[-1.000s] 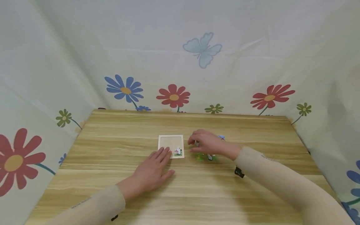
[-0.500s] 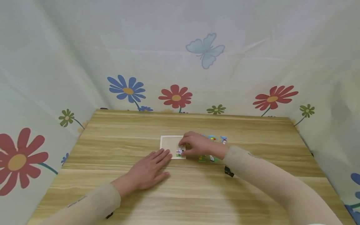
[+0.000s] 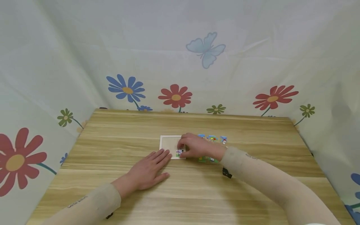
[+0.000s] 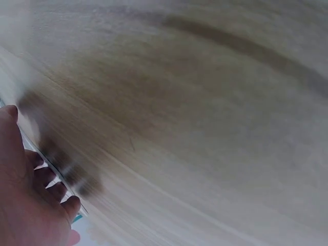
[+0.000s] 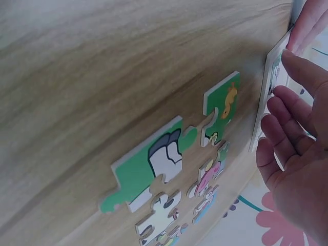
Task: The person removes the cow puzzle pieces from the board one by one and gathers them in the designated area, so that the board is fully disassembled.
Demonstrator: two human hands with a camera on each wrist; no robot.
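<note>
A square wooden puzzle tray (image 3: 164,137) lies on the table, with a green, white and pink puzzle piece (image 3: 178,153) in its near right corner. Straight fingers of my left hand (image 3: 147,170) rest on the tray's near left edge. My right hand (image 3: 195,146) is over the tray's right side, thumb and fingers curled around a puzzle piece (image 5: 277,69) at that corner; they partly hide it. In the right wrist view, a green piece with boots (image 5: 154,159), a green piece with an orange figure (image 5: 223,105) and a pink piece (image 5: 208,177) lie on the table.
Several loose puzzle pieces (image 3: 212,138) lie in rows right of the tray, partly under the right forearm. The wooden table (image 3: 197,193) meets a flower-printed cloth (image 3: 239,72) at its back and sides.
My right hand has moved left from beside the loose pieces onto the tray's right side, then stayed nearly still. The left hand has kept its place on the tray's edge.
</note>
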